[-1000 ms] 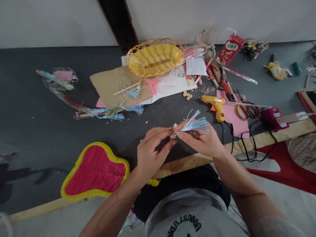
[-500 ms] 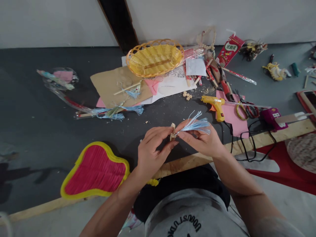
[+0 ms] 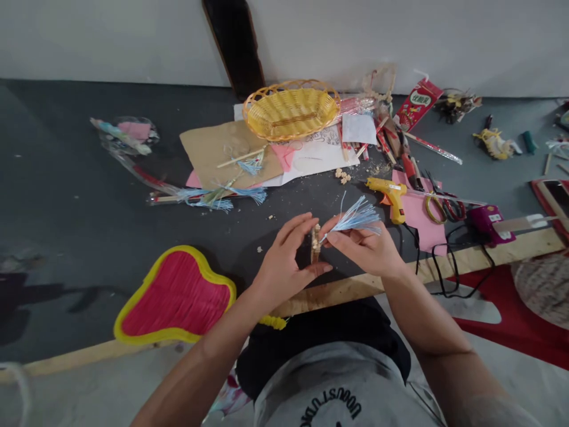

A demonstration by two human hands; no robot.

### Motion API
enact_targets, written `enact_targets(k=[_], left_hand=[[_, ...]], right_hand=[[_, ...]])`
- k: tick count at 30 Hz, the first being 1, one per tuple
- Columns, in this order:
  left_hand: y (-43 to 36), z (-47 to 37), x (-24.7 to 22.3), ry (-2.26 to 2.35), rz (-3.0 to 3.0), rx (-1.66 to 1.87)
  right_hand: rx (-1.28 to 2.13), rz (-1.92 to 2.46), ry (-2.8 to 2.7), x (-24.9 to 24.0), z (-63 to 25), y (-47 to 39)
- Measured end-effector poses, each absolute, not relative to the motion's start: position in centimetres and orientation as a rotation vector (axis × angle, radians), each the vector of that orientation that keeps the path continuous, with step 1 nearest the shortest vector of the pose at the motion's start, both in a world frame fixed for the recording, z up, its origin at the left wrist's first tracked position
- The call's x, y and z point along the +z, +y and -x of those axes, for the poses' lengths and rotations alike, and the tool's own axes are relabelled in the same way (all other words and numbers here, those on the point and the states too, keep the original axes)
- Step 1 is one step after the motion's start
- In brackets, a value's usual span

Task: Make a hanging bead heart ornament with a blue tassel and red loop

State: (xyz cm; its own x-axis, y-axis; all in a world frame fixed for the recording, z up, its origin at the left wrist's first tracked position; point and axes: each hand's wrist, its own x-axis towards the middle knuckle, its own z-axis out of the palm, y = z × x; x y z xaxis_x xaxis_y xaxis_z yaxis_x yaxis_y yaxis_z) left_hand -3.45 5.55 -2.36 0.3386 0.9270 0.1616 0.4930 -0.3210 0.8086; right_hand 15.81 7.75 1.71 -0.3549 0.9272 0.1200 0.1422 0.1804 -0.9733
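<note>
With the clock centred on the hands and twelve lying toward the wall, I'm watching from my remote seat as the left hand is curling round a small pale beaded piece, gripping it upright between fingertips above and thumb below. Just beside it, the right hand is pinching a blue tassel near its bound end, and the strands are fanning out toward two o'clock. I can't tell whether tassel and piece are joining. Loose pale beads are sitting at one o'clock, a yellow glue gun is lying at two, and a wicker basket is resting near eleven. More blue tassels are lying at ten, while a red panel with a yellow border is spreading out at eight.
</note>
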Motion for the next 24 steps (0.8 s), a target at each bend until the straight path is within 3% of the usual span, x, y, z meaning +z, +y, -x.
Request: enact_targets(k=[15, 24], left_hand=[[5.9, 2.5, -1.6, 1.314, -2.278, 0.484], [5.3, 0.5, -2.0, 1.456, -2.511, 0.29]], right_hand=[[1.388, 1.161, -1.448, -0.8, -17.5, 6.2], [1.084, 1.275, -1.71, -2.8, -20.1, 5.2]])
